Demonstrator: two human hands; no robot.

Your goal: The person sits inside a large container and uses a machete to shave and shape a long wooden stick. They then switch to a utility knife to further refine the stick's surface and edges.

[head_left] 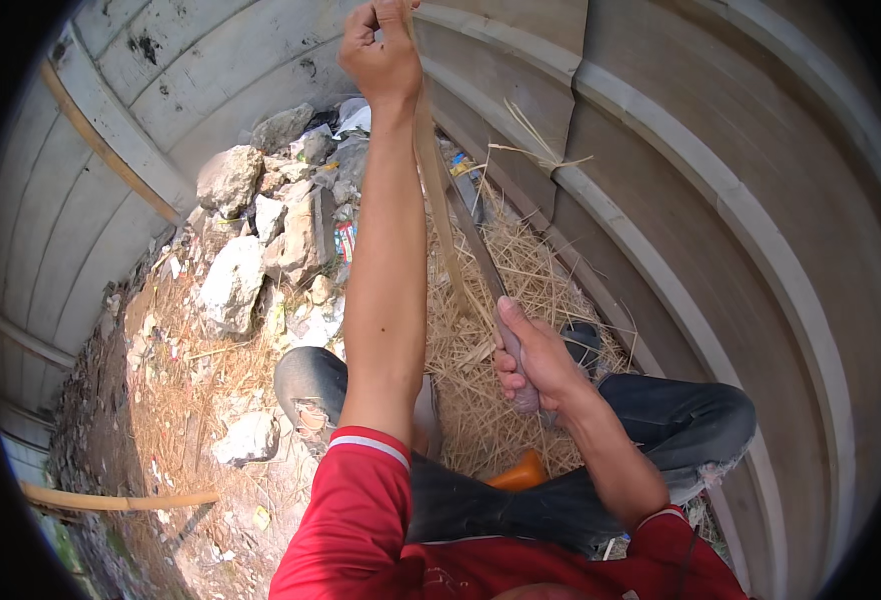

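Note:
My left arm is stretched far forward, and my left hand (383, 62) is closed on the upper end of a long, thin, tan strip (439, 215) that looks like split bamboo. The strip hangs down toward the shavings between my legs. My right hand (541, 362) grips the handle of a long knife (485, 258), its dark blade pointing forward and slightly left. The blade lies close beside the strip; I cannot tell whether they touch. My left forearm hides part of the ground, and the tip of the blade is hard to make out.
Pale straw-like shavings (551, 270) cover the ground between my bent, jeans-clad legs (671, 420). An orange object (519, 472) lies near my lap. Rocks (234, 285) and rubble are heaped at the left. A ribbed metal wall (701, 220) curves close along the right.

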